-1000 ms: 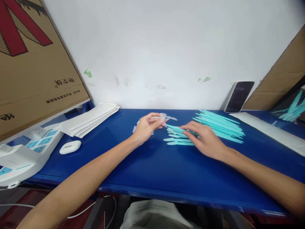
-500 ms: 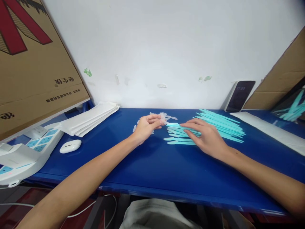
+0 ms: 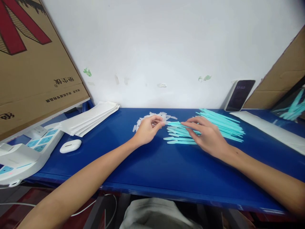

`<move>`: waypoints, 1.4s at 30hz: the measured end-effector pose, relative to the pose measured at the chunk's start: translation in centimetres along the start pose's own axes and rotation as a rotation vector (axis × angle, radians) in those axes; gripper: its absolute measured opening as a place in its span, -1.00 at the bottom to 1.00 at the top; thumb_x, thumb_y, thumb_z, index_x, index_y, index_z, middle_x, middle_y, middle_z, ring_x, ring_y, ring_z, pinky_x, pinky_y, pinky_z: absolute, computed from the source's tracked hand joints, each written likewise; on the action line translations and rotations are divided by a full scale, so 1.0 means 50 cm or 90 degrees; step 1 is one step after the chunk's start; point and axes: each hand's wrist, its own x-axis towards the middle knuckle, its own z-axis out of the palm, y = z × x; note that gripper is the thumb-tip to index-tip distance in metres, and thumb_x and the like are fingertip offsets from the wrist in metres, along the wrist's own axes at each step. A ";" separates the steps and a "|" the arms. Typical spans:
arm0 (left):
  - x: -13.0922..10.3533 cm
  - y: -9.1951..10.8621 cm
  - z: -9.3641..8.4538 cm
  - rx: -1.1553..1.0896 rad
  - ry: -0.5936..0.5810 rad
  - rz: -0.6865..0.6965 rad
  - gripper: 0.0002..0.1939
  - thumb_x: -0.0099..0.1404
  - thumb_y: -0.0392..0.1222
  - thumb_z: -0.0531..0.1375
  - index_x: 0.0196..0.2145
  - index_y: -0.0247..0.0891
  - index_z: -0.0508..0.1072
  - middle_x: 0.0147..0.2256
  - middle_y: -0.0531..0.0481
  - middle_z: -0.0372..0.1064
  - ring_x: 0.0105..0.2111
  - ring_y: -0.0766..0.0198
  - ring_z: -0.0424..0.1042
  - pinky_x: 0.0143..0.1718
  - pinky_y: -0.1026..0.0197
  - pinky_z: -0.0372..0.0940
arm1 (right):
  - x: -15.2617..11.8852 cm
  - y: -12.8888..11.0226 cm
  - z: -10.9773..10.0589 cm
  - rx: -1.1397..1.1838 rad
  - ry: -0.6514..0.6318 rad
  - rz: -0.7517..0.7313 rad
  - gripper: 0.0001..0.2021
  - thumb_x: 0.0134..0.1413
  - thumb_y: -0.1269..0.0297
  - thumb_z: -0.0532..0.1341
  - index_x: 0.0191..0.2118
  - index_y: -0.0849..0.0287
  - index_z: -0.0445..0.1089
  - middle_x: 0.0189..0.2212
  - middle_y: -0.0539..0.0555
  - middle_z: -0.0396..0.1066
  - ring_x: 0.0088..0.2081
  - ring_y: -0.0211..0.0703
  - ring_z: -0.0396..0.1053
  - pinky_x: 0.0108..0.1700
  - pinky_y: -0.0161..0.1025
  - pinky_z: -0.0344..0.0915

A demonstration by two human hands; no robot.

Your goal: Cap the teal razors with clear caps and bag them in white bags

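My left hand (image 3: pixel 148 129) pinches a small translucent cap at the tip of a turquoise stick (image 3: pixel 175 123). The stick's other part lies between the thumb and fingers of my right hand (image 3: pixel 206 133). Behind and beside my left hand is a pile of small translucent caps (image 3: pixel 164 115). Several turquoise sticks with pale tips (image 3: pixel 179 139) lie under and in front of my right fingers. A larger pile of turquoise sticks (image 3: pixel 221 124) spreads behind my right hand.
On the blue table (image 3: pixel 152 168) are white packets (image 3: pixel 88 119), a white earbud case (image 3: pixel 70 146) and a power strip (image 3: pixel 51 140) at left. A phone (image 3: pixel 240 95) leans against the wall at right, near a long white packet (image 3: pixel 274 132). A cardboard box (image 3: pixel 35 70) stands at left.
My left fingers have closed lower around the stick's tip, showing more of the cap pile. The held stick has turned slightly; my right hand has barely moved.
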 end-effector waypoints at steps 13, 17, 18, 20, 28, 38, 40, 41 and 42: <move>0.004 0.004 -0.002 -0.118 -0.013 -0.065 -0.59 0.22 0.08 0.34 -0.19 -0.36 0.52 -0.37 -0.06 0.47 -0.36 0.26 0.43 -0.27 0.20 0.30 | -0.005 0.015 -0.002 -0.001 -0.042 -0.045 -0.57 0.33 0.47 0.05 0.21 0.02 0.40 -0.05 0.22 0.43 -0.09 0.05 0.42 -0.16 -0.01 0.42; 0.005 -0.001 -0.002 -0.159 -0.009 -0.099 -0.59 0.18 0.07 0.37 -0.21 -0.36 0.54 -0.38 -0.06 0.49 -0.42 0.32 0.38 -0.31 0.22 0.28 | -0.007 0.020 -0.004 -0.016 -0.088 -0.048 -0.51 0.31 0.50 0.02 0.26 0.03 0.34 0.02 0.26 0.41 -0.04 0.11 0.40 -0.15 0.04 0.43; 0.006 -0.002 -0.002 -0.170 -0.014 -0.106 -0.59 0.18 0.06 0.38 -0.22 -0.36 0.55 -0.37 -0.06 0.50 -0.43 0.34 0.37 -0.32 0.23 0.28 | -0.007 0.020 -0.004 -0.020 -0.100 -0.048 -0.50 0.30 0.51 0.01 0.28 0.04 0.32 0.04 0.27 0.40 -0.02 0.12 0.40 -0.14 0.05 0.43; 0.006 -0.005 -0.001 -0.180 -0.029 -0.112 -0.59 0.17 0.07 0.38 -0.21 -0.36 0.55 -0.37 -0.07 0.50 -0.45 0.35 0.36 -0.33 0.24 0.28 | -0.008 0.019 -0.005 -0.029 -0.115 -0.048 -0.48 0.29 0.53 -0.01 0.29 0.06 0.31 0.06 0.29 0.38 0.00 0.14 0.39 -0.15 0.05 0.44; -0.009 0.001 0.003 0.110 -0.065 0.054 -0.66 0.42 0.06 0.16 -0.11 -0.28 0.49 -0.42 0.00 0.43 -0.45 0.27 0.37 -0.37 0.23 0.26 | -0.014 0.023 0.004 -0.018 -0.115 -0.046 -0.48 0.30 0.50 0.01 0.30 0.00 0.29 0.04 0.26 0.39 -0.03 0.07 0.39 -0.15 0.00 0.44; -0.017 0.013 -0.014 0.477 -0.136 0.282 -0.69 0.55 -0.18 -0.13 0.06 -0.23 0.32 -0.09 -0.21 0.43 -0.10 0.05 0.42 -0.08 0.11 0.24 | -0.015 0.009 0.006 -0.008 -0.100 -0.077 -0.45 0.28 0.52 0.01 0.33 0.00 0.25 0.03 0.26 0.39 -0.06 0.09 0.37 -0.14 0.01 0.42; -0.017 0.015 -0.012 0.474 -0.150 0.288 -0.70 0.55 -0.19 -0.15 0.04 -0.23 0.31 -0.11 -0.20 0.43 -0.11 0.06 0.41 -0.09 0.11 0.24 | -0.016 0.003 0.007 -0.002 -0.103 -0.085 -0.43 0.26 0.53 0.01 0.32 -0.01 0.25 0.04 0.26 0.40 -0.05 0.09 0.38 -0.14 0.02 0.43; -0.017 0.015 -0.011 0.468 -0.158 0.287 -0.70 0.56 -0.19 -0.16 0.03 -0.23 0.30 -0.12 -0.20 0.43 -0.13 0.06 0.41 -0.10 0.12 0.24 | -0.016 0.001 0.007 0.000 -0.102 -0.090 -0.42 0.26 0.54 0.01 0.32 -0.02 0.25 0.04 0.26 0.40 -0.06 0.08 0.38 -0.14 0.02 0.43; -0.017 0.016 -0.011 0.459 -0.162 0.284 -0.71 0.56 -0.17 -0.16 0.01 -0.23 0.30 -0.14 -0.19 0.42 -0.15 0.07 0.40 -0.12 0.12 0.23 | -0.016 0.000 0.007 0.002 -0.100 -0.094 -0.42 0.26 0.54 0.01 0.32 -0.02 0.26 0.03 0.25 0.40 -0.07 0.07 0.39 -0.14 0.02 0.44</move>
